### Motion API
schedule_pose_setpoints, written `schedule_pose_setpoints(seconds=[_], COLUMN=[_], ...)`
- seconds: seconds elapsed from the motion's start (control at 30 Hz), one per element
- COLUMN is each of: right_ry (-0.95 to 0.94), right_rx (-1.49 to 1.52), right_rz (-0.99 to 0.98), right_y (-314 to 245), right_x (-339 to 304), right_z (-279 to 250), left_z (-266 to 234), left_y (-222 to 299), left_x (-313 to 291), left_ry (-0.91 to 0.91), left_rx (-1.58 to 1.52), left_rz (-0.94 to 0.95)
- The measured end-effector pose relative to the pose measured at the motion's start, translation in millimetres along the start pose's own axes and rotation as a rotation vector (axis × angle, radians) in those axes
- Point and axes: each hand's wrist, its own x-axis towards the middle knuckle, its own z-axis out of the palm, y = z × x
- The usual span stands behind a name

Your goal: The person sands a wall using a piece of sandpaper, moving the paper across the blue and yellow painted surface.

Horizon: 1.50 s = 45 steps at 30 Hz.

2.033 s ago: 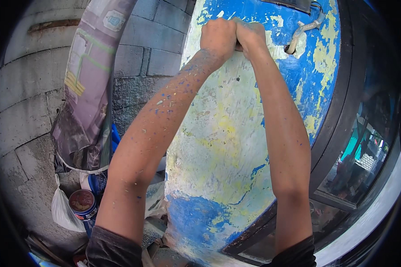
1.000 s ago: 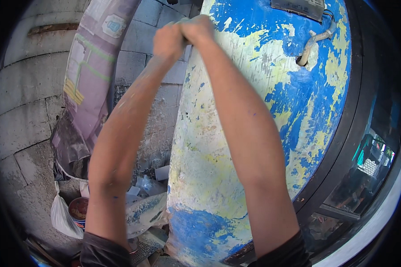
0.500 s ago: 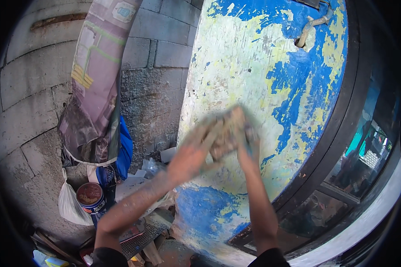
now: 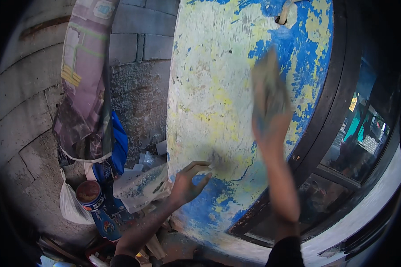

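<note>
The worn wall panel point(image 4: 200, 80) in front of me carries patchy white, yellow and blue paint. My right hand point(image 4: 272, 118) is up at the panel's right part, over the border of pale and blue paint. It is smeared by motion and appears to hold a brown-grey sheet point(image 4: 284, 95) against the surface; the sheet's kind is unclear. Lower down, my left hand point(image 4: 189, 182) is open in front of the panel's lower left, its fingers apart and thumb out, holding nothing. A dark, blurred smudge point(image 4: 217, 159) shows just beyond its fingertips.
A purple patterned sheet point(image 4: 87, 80) hangs at the left before a grey block wall point(image 4: 26, 89). Below it are a round tin point(image 4: 89, 192), a white plastic bag point(image 4: 72, 202) and crumpled plastic point(image 4: 140, 187). A dark-framed window point(image 4: 338, 178) borders the panel's right. A pipe point(image 4: 284, 13) sticks out above.
Both hands were together on the brown-grey sheet at mid-panel. My left hand has come away, down and open; my right has moved up and right. The view has shifted slightly.
</note>
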Motion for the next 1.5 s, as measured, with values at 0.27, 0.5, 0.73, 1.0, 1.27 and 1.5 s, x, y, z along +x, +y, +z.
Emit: schedule_pose_setpoints(seconds=[0.27,0.5,0.73,1.0,1.27,1.5], right_ry=[-0.134,-0.205,-0.144,-0.052,-0.111,0.014], right_rx=[-0.61,-0.699,-0.179,0.065,0.261,0.003], right_rz=[-0.765,-0.925,0.004,0.306,0.498,0.54], right_y=[58,71,35,57,66,55], right_x=[105,99,122,151,164,185], right_z=[78,78,43,81,87,91], left_z=[16,14,-15,-34,-59,-68], left_y=[5,20,60,99,82,109], left_x=[41,68,193,286,309,323], left_ry=[0.127,0.255,0.527,0.525,0.583,0.49], left_rx=[-0.049,-0.072,0.117,0.256,0.437,0.671], left_rz=[0.057,0.171,0.428,0.526,0.648,0.524])
